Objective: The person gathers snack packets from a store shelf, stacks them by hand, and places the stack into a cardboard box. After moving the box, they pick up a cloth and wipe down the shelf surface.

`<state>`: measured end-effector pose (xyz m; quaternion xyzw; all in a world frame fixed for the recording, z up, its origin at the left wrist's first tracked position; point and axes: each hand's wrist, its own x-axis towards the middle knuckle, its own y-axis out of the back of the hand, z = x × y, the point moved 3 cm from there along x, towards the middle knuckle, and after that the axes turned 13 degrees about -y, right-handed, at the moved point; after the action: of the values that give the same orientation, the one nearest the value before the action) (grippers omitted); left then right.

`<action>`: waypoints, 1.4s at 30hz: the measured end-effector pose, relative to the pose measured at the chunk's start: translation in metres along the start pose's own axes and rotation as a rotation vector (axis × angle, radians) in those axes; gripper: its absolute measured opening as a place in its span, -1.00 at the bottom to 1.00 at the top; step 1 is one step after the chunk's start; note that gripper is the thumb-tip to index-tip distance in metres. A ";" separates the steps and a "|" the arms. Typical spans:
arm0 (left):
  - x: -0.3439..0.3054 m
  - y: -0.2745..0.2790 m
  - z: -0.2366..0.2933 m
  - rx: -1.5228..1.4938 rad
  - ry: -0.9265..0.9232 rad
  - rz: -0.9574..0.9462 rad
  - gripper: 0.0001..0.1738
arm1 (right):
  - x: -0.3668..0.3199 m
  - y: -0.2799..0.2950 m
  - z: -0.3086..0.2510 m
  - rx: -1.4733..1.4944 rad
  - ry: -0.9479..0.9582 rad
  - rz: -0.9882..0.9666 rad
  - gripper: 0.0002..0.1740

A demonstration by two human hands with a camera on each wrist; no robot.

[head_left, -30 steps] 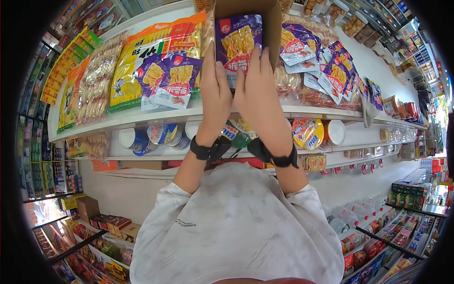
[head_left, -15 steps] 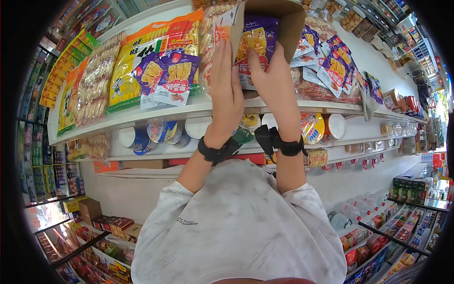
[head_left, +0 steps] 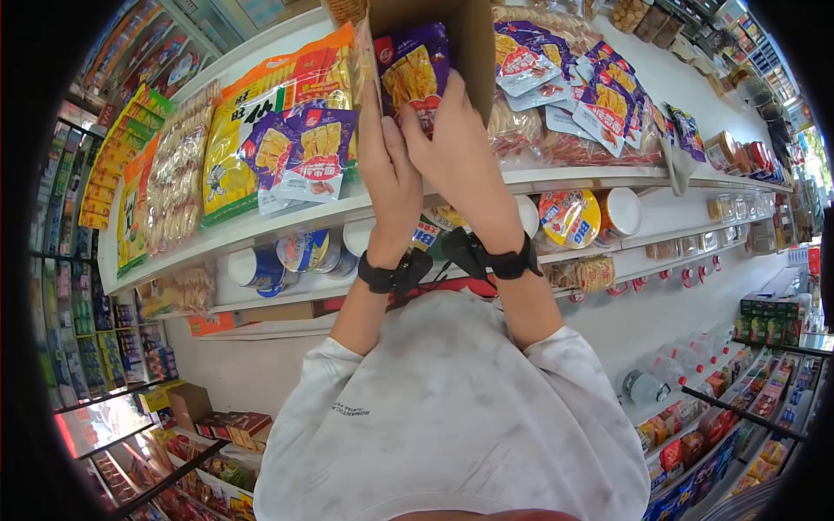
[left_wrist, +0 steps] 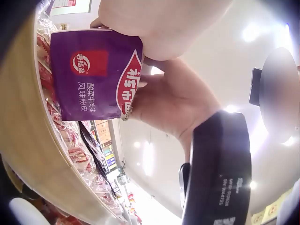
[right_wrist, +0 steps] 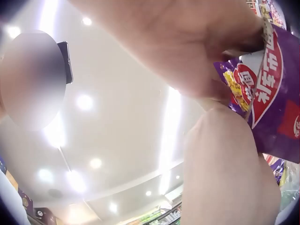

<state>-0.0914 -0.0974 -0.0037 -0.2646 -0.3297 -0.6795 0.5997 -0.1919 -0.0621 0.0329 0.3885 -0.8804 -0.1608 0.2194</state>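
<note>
A cardboard box (head_left: pixel 475 52), its opening facing the head camera, stands at the shelf's middle; its purple printed side (left_wrist: pixel 84 70) fills the left of the left wrist view. My left hand (head_left: pixel 393 187) grips the box's left wall, fingers along the outside and thumb by the opening. Inside leans a purple snack packet (head_left: pixel 408 74) with a yellow food picture. My right hand (head_left: pixel 465 148) reaches into the opening and holds this packet, fingers at its right edge and thumb at its lower left. The right wrist view shows part of the packet (right_wrist: pixel 239 82) behind the palm.
Two similar purple packets (head_left: pixel 317 148) lie left of the box over a large yellow bag (head_left: pixel 230 165). More purple packets (head_left: pixel 608 95) are piled right of it on clear-wrapped snacks. The shelf edge (head_left: pixel 261 227) runs below the hands, above instant noodle tubs (head_left: pixel 569 217).
The box and both hands shift right in the head view, then back left. The packet inside now leans more, and the right hand's thumb has moved lower left across it. The head view has tilted slightly.
</note>
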 end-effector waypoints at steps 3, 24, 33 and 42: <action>-0.001 0.002 0.006 -0.012 -0.020 -0.026 -0.48 | 0.008 -0.002 0.001 -0.060 -0.069 0.004 -0.32; -0.014 0.013 -0.018 0.180 -0.182 -0.020 -0.52 | 0.014 0.000 0.007 0.242 -0.103 0.013 -0.38; -0.012 -0.002 0.023 0.095 -0.328 -0.036 -0.47 | 0.017 0.032 0.025 0.325 -0.024 -0.019 -0.56; -0.009 -0.001 0.003 0.052 -0.109 0.064 -0.48 | -0.023 0.029 -0.012 0.000 0.424 0.364 -0.24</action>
<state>-0.0911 -0.0896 -0.0087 -0.2962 -0.3708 -0.6358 0.6087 -0.1900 -0.0269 0.0501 0.2489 -0.8701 -0.0336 0.4241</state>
